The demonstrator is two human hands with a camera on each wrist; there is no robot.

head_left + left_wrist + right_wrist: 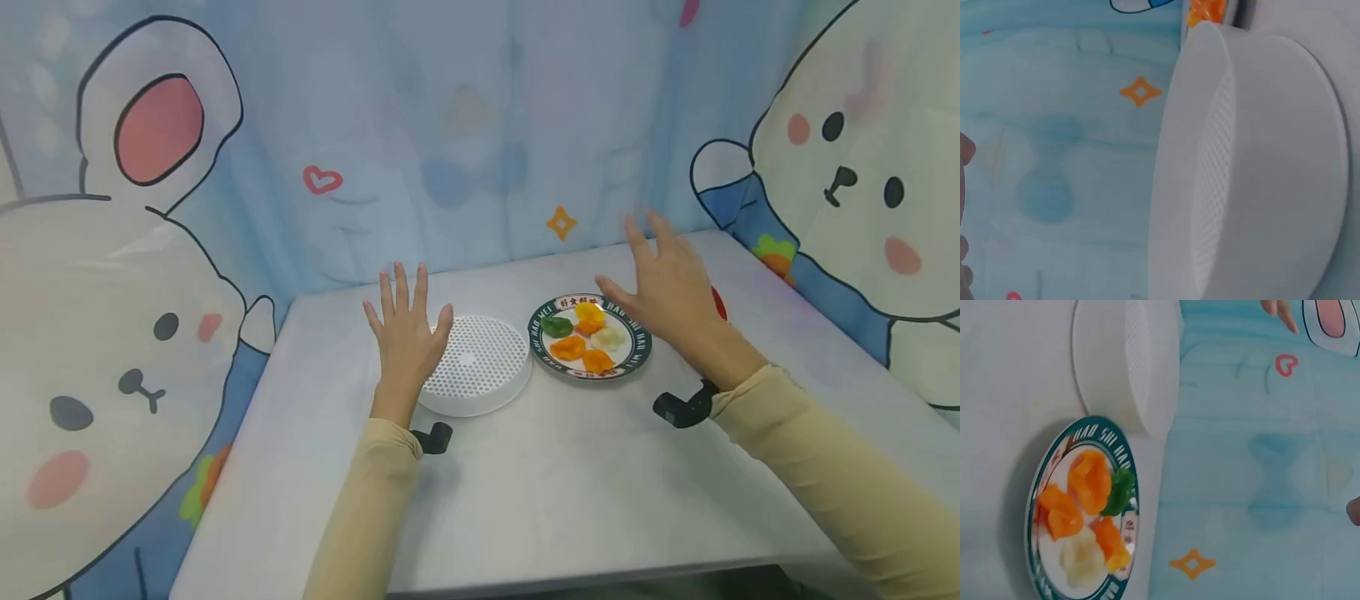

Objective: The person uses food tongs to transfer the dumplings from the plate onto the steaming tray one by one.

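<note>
My left hand is held up with fingers spread and straight, overlapping the left edge of a round white steamer basket in the head view. The basket has a perforated base and a plain wall. To its right lies a round plate with a dark green lettered rim. On it sit several dumpling-like pieces: orange ones, a green one, a pale one and a yellow one. Above the plate's right side, my right hand is raised, fingers extended, holding nothing.
A white-covered table bears the basket and plate. A red thing shows partly behind my right hand. Blue curtain cloth with cartoon prints hangs along the back and sides. Each wrist wears a black camera mount.
</note>
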